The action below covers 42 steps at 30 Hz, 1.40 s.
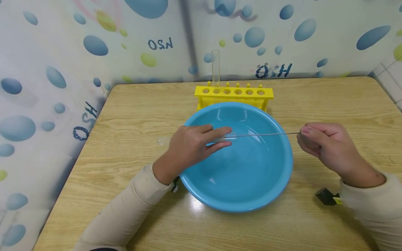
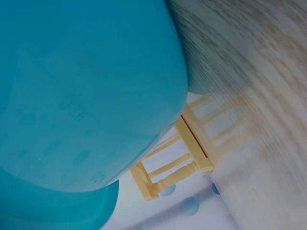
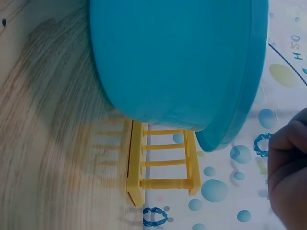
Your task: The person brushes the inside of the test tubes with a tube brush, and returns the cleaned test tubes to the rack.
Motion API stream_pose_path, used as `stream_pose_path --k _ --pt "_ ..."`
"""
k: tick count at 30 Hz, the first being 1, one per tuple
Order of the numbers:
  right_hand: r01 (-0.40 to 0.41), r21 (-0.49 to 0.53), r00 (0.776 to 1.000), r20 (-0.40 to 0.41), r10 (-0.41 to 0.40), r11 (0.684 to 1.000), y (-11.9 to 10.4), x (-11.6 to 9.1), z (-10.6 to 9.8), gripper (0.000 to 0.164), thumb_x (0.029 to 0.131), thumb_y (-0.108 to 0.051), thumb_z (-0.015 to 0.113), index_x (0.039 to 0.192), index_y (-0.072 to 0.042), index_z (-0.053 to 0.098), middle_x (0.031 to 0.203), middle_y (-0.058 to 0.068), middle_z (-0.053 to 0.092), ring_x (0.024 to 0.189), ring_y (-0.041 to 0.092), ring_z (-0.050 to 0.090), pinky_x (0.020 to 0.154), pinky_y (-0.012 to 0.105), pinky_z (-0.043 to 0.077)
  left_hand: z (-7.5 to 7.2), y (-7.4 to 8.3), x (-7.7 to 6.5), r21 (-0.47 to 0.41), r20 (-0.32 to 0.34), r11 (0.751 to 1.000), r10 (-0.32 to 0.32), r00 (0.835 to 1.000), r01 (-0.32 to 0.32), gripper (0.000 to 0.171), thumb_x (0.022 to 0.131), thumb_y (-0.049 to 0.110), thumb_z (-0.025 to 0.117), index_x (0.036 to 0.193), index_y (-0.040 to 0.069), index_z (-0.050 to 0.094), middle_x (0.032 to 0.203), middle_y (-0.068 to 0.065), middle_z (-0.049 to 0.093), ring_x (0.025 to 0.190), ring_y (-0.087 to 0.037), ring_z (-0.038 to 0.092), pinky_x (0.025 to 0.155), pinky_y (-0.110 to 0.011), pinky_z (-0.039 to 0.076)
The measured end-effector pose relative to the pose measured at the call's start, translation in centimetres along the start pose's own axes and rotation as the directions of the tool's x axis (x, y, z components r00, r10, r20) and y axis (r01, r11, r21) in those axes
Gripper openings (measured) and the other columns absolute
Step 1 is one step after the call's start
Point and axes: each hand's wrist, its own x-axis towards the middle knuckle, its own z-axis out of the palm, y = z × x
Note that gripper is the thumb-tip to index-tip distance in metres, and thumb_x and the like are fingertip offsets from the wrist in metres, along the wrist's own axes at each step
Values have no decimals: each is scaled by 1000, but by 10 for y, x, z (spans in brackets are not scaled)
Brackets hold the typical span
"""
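My left hand [image 1: 192,143] grips a clear glass test tube [image 1: 164,141] held level over the blue basin [image 1: 238,204]. The tube's closed end sticks out left of the hand, and its mouth points right. From the mouth runs the thin twisted wire of a test tube brush [image 1: 267,134]; no bristles can be made out. My right hand [image 1: 328,146], beyond the basin's right rim, pinches the wire's outer end between thumb and curled fingers. In the right wrist view the wire [image 3: 288,63] shows at upper right, above the right hand [image 3: 290,167]. The left wrist view shows neither hand.
Behind the basin stands a yellow test tube rack [image 1: 233,92], with another clear test tube [image 1: 215,68] upright in one hole. Shallow clear liquid seems to lie in the basin. The wooden table [image 1: 141,108] meets a patterned wall covering [image 1: 125,62] at its back and left.
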Motion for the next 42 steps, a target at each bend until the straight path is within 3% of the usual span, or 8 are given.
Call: stream_pose_path --k 8,16,24,33,42 --pt "29 125 997 65 -37 992 1 0 -8 45 97 23 16 61 -3 24 58 2 24 48 11 28 47 27 20 0 1 1 -3 6 1000 1 1000 -1 35 86 45 76 114 24 75 66 4 61 56 -6 57 44 -20 35" --pt "14 178 997 68 -27 984 1 2 -11 46 98 20 12 61 -4 23 58 2 24 47 10 29 46 25 20 -3 2 2 1 17 1000 1 1000 -1 35 87 45 75 115 25 75 68 4 62 55 -7 56 44 -21 35" --pt "3 206 998 67 -17 978 2 2 -12 47 98 20 11 60 -4 23 57 2 24 46 11 28 46 25 19 -6 0 1 29 4 1000 11 1000 -11 41 80 41 83 116 22 75 66 2 61 54 -9 56 44 -21 37" --pt "-6 214 996 89 -14 977 4 3 -13 47 99 19 9 61 -5 23 57 2 24 46 12 26 46 25 19 -19 -3 2 52 65 999 -5 998 1 42 84 43 79 119 21 75 73 0 70 56 -12 63 44 -21 38" --pt "-14 257 995 100 -12 966 7 4 -16 45 99 17 7 62 -4 22 57 2 23 45 13 25 45 25 19 -24 -5 5 56 108 998 -17 994 11 39 85 45 77 118 22 75 69 1 66 51 -11 57 44 -21 36"
